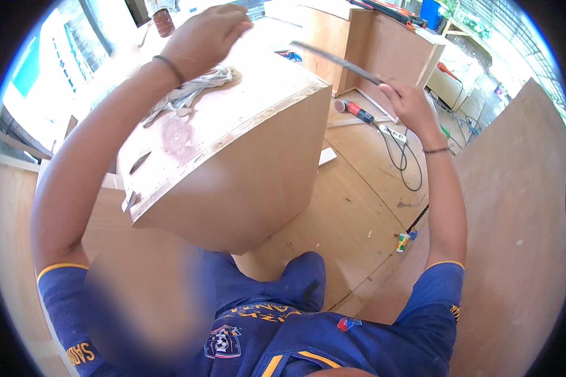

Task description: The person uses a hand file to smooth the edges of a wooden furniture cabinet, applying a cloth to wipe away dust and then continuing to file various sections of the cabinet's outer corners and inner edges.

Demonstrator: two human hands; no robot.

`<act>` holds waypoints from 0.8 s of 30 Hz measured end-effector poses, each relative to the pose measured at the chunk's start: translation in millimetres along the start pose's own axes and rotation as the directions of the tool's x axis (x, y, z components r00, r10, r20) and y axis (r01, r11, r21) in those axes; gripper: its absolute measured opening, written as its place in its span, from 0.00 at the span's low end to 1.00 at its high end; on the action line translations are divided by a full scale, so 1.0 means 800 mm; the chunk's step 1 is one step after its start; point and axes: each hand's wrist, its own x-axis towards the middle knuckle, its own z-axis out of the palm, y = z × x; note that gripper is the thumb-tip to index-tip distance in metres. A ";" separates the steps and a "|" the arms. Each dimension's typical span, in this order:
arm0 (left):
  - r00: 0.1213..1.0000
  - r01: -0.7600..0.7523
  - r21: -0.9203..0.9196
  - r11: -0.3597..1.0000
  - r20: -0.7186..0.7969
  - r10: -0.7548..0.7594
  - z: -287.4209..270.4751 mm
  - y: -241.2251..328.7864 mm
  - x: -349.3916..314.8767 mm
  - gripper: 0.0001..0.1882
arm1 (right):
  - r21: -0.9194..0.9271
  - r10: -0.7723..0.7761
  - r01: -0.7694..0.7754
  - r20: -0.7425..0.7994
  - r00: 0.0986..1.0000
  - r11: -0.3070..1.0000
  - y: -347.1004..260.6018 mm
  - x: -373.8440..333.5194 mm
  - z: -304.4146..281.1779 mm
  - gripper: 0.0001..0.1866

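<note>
The right hand (410,107) is holding a long dark bar (339,62) by its near end, its fingers gripping firmly, and the bar's free end is pointing toward the left hand (210,34). The left hand is hovering apart from the bar, its fingers curling; whether they are holding anything, I cannot tell. A crumpled rag (198,87) is lying on the wooden box (245,163). Beyond, a red-and-black power tool (358,112) is resting near a white socket block (393,133).

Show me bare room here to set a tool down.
Mostly bare: the wooden floor between the wooden box and green-yellow packet, small scraps aside; also the box's top between the rag and right corner. Crowded: around the red sander and white power strip.
</note>
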 end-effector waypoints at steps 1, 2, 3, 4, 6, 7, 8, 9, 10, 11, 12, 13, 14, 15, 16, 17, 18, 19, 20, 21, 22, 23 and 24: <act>0.992 0.074 -0.061 0.995 0.109 -0.067 -0.036 0.005 -0.016 0.16 | 0.057 0.061 -0.058 -0.045 0.997 0.997 -0.002 -0.015 -0.005 0.18; 0.993 0.101 -0.066 0.993 0.065 -0.097 -0.058 -0.003 -0.044 0.16 | 0.136 0.148 -0.140 -0.053 0.988 0.981 -0.003 -0.027 -0.003 0.19; 0.992 0.121 -0.064 0.991 0.029 -0.120 -0.080 -0.006 -0.065 0.16 | 0.224 0.242 -0.225 -0.056 0.969 0.948 0.003 -0.041 0.003 0.19; 0.974 0.226 -0.069 0.972 0.042 -0.224 -0.095 0.000 -0.092 0.16 | 0.290 0.332 -0.305 -0.047 0.942 0.907 0.003 -0.056 0.007 0.19; 0.900 0.433 -0.052 0.900 0.073 -0.429 -0.131 0.015 -0.144 0.17 | 0.599 0.548 -0.480 0.081 0.833 0.641 -0.020 -0.088 0.010 0.19; 0.867 0.499 -0.115 0.859 0.057 -0.496 -0.144 0.015 -0.166 0.16 | 0.717 0.617 -0.532 0.181 0.766 0.450 -0.038 -0.104 0.012 0.18; 0.823 0.565 -0.170 0.808 0.048 -0.566 -0.153 0.015 -0.192 0.16 | 0.793 0.617 -0.499 0.205 0.759 0.350 -0.055 -0.120 0.017 0.17; 0.769 0.629 -0.226 0.744 0.042 -0.637 -0.156 0.017 -0.220 0.16 | 0.850 0.613 -0.467 0.239 0.753 0.243 -0.070 -0.139 0.024 0.16; 0.752 0.605 -0.369 0.705 -0.025 -0.658 -0.150 0.023 -0.242 0.17 | 0.864 0.619 -0.448 0.226 0.753 0.229 -0.081 -0.161 0.028 0.16; 0.731 0.615 -0.384 0.689 -0.051 -0.681 -0.135 0.025 -0.261 0.16 | 0.872 0.631 -0.432 0.204 0.749 0.230 -0.089 -0.180 0.028 0.17; 0.732 0.603 -0.431 0.671 -0.035 -0.680 -0.126 0.032 -0.279 0.16 | 0.879 0.627 -0.430 0.218 0.748 0.207 -0.104 -0.195 0.029 0.18; 0.733 0.595 -0.469 0.653 -0.017 -0.680 -0.123 0.037 -0.298 0.17 | 0.886 0.622 -0.429 0.239 0.746 0.174 -0.125 -0.207 0.036 0.19; 0.772 0.537 -0.504 0.677 -0.031 -0.635 -0.121 0.047 -0.312 0.16 | 0.891 0.623 -0.429 0.252 0.741 0.150 -0.145 -0.216 0.039 0.21; 0.809 0.473 -0.540 0.696 -0.046 -0.586 -0.116 0.057 -0.326 0.16 | 0.896 0.601 -0.423 0.265 0.754 0.135 -0.163 -0.223 0.045 0.21; 0.872 0.350 -0.577 0.738 -0.087 -0.482 -0.102 0.053 -0.343 0.15 | 0.901 0.583 -0.415 0.271 0.766 0.125 -0.182 -0.230 0.048 0.21; 0.844 0.388 -0.652 0.652 -0.034 -0.536 -0.101 0.071 -0.347 0.14 | 0.906 0.566 -0.408 0.279 0.776 0.113 -0.199 -0.236 0.052 0.21; 0.845 0.380 -0.669 0.639 -0.030 -0.534 -0.094 0.076 -0.355 0.14 | 0.909 0.542 -0.403 0.285 0.790 0.109 -0.217 -0.239 0.054 0.21; 0.848 0.369 -0.688 0.625 -0.026 -0.529 -0.083 0.078 -0.365 0.14 | 0.912 0.522 -0.397 0.289 0.803 0.106 -0.240 -0.242 0.058 0.21; 0.839 0.362 -0.675 0.644 -0.065 -0.540 -0.076 0.079 -0.375 0.15 | 0.915 0.499 -0.391 0.295 0.815 0.097 -0.261 -0.246 0.061 0.21; 0.830 0.354 -0.661 0.662 -0.104 -0.548 -0.069 0.080 -0.384 0.17 | 0.914 0.469 -0.395 0.309 0.827 0.095 -0.279 -0.250 0.063 0.21; 0.822 0.339 -0.649 0.681 -0.147 -0.550 -0.061 0.081 -0.390 0.19 | 0.913 0.440 -0.395 0.316 0.840 0.098 -0.295 -0.255 0.063 0.21; 0.839 0.324 -0.638 0.699 -0.147 -0.524 -0.055 0.083 -0.394 0.20 | 0.913 0.412 -0.395 0.323 0.852 0.101 -0.308 -0.259 0.062 0.21; 0.855 0.308 -0.626 0.716 -0.147 -0.497 -0.050 0.085 -0.398 0.21 | 0.911 0.396 -0.392 0.315 0.862 0.129 -0.318 -0.263 0.062 0.21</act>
